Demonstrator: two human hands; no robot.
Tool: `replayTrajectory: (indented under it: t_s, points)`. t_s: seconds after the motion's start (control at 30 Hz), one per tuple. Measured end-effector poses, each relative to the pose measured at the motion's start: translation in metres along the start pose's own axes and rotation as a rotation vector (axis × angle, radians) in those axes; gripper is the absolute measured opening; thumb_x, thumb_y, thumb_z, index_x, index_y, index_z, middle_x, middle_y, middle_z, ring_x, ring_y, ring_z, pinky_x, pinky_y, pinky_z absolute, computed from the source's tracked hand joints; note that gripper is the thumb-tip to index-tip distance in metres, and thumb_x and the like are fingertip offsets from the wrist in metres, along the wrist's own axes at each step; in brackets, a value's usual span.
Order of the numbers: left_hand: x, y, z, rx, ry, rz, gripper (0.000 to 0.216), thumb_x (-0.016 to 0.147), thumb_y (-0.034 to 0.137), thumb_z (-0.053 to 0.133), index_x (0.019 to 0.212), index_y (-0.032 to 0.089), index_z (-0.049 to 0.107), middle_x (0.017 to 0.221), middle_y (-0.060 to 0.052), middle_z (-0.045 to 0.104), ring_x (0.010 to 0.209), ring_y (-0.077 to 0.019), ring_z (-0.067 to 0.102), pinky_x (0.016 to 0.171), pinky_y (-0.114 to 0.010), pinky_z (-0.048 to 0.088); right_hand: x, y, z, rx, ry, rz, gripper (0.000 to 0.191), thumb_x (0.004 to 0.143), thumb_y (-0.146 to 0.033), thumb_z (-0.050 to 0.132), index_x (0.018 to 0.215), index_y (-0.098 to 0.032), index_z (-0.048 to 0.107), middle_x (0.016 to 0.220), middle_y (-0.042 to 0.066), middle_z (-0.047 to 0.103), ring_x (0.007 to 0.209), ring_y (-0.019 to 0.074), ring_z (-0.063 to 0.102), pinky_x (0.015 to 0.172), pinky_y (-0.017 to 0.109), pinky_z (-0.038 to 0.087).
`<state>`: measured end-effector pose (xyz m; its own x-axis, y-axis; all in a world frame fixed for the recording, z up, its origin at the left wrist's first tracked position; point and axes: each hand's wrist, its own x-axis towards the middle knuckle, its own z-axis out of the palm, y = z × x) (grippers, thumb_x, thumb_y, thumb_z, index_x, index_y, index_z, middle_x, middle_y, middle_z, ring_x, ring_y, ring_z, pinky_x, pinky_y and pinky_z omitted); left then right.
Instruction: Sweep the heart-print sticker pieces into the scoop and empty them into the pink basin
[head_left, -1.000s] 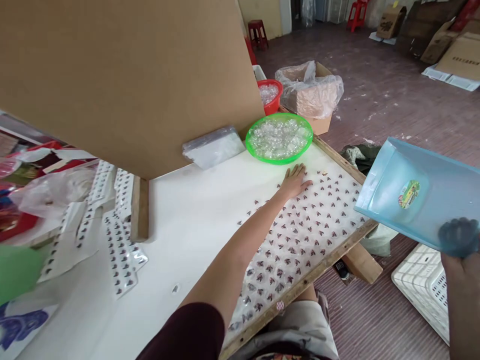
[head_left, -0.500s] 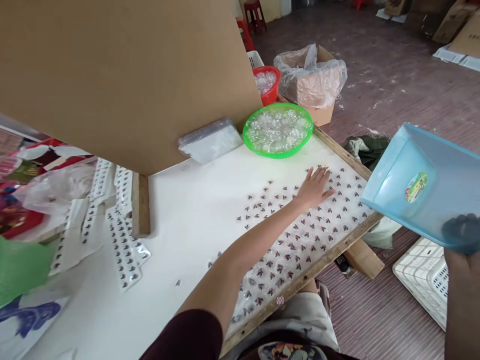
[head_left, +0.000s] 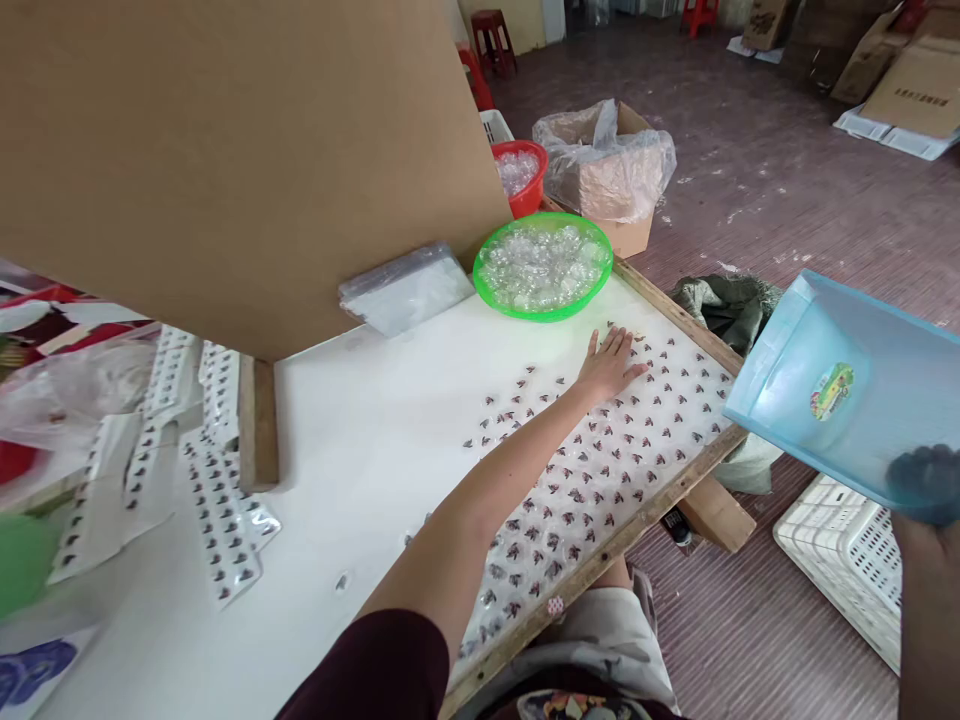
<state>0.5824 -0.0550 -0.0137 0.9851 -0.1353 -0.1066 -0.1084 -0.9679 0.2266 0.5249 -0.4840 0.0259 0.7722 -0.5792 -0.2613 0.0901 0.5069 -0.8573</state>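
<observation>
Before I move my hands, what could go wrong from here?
The small dark-marked pieces lie close to the wooden strip, so a sweep of the left hand might push some over it. Only the right hand appears to hold the blue container, so it might tip. The green basin, filled with clear pieces, stands near the left hand; a knock might spill some.

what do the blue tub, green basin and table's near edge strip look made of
The blue tub looks like smooth, translucent plastic; the right fingers show darkly through it. The green basin seems plastic too, perhaps glossy: bright, even colour, thin rim. The near edge strip is probably bare wood, matte and unevenly brown.
</observation>
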Motion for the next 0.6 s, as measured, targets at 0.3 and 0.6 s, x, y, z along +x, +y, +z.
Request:
replayTrajectory:
  t_s: [0.3, 0.6]
  points:
    - [-0.005, -0.003, 0.004, 0.006, 0.122, -0.029, 0.08, 0.103, 0.062, 0.021, 0.161, 0.006, 0.023, 0.17, -0.019, 0.021, 0.159, -0.0302, 0.014, 0.131, -0.05, 0.009, -0.005, -0.002, 0.013, 0.161, 0.034, 0.085, 0.031, 0.097, -0.028, 0.044, 0.084, -0.017, 0.069, 0.089, 0.0, 0.068, 0.075, 0.0117, 0.065, 0.06, 0.025, 0.059]
    - [-0.046, -0.009, 0.007, -0.003, 0.16, 0.074, 0.065, 0.106, 0.054, 0.026, 0.152, 0.011, 0.04, 0.155, -0.02, 0.046, 0.149, -0.0322, 0.037, 0.127, -0.053, 0.018, -0.007, -0.005, 0.009, 0.17, 0.066, 0.088, 0.032, 0.098, -0.026, 0.043, 0.088, -0.018, 0.073, 0.092, 0.003, 0.071, 0.082, 0.0124, 0.067, 0.065, 0.024, 0.06]
